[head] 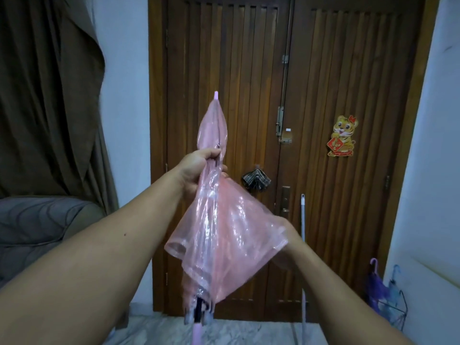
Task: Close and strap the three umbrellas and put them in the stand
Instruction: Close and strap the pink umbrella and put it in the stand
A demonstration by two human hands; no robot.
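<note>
A pink see-through umbrella [219, 220] is held upright in front of me, folded but loose, its tip pointing up and its pink handle at the bottom edge. My left hand [199, 170] grips the canopy around the shaft near the upper part. My right hand [290, 235] pinches a loose fold of the canopy, pulled out to the right, partly hidden behind the plastic. A wire stand [390, 312] at the lower right holds a purple umbrella [375, 285] and a blue umbrella [394, 287].
A brown wooden double door [323, 95] fills the wall ahead, with a tiger sticker [342, 135] and a small dark folded item [256, 181] hanging on it. A mop handle [303, 220] leans by the door. A grey sofa [37, 227] and brown curtain [49, 95] are left.
</note>
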